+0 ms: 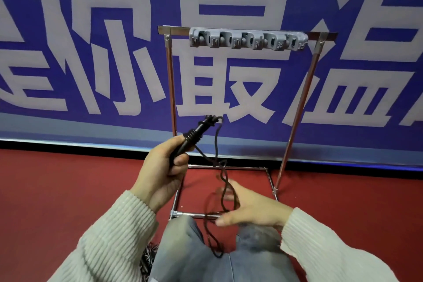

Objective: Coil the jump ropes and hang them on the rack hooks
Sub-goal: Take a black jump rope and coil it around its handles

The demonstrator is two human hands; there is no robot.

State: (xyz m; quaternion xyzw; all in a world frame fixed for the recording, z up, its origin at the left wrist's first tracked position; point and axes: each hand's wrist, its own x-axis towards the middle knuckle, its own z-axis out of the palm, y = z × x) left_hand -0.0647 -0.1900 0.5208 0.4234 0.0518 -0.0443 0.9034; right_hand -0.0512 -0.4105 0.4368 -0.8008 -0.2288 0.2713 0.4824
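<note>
My left hand (160,167) grips the black handles (194,136) of a jump rope, pointing them up towards the rack. The black cord (219,181) hangs from the handle tips in loose loops down to my lap. My right hand (249,206) is spread with straight fingers, blurred, and the cord passes across its fingers. A metal rack (302,103) stands in front of me on the red floor. Its top bar carries a grey strip of hooks (247,40), with nothing hanging on them.
A blue banner with large white characters (91,52) covers the wall behind the rack. The rack's square base frame (229,168) lies on the red floor just beyond my knees. A second multicoloured rope (148,256) lies partly hidden beside my left leg.
</note>
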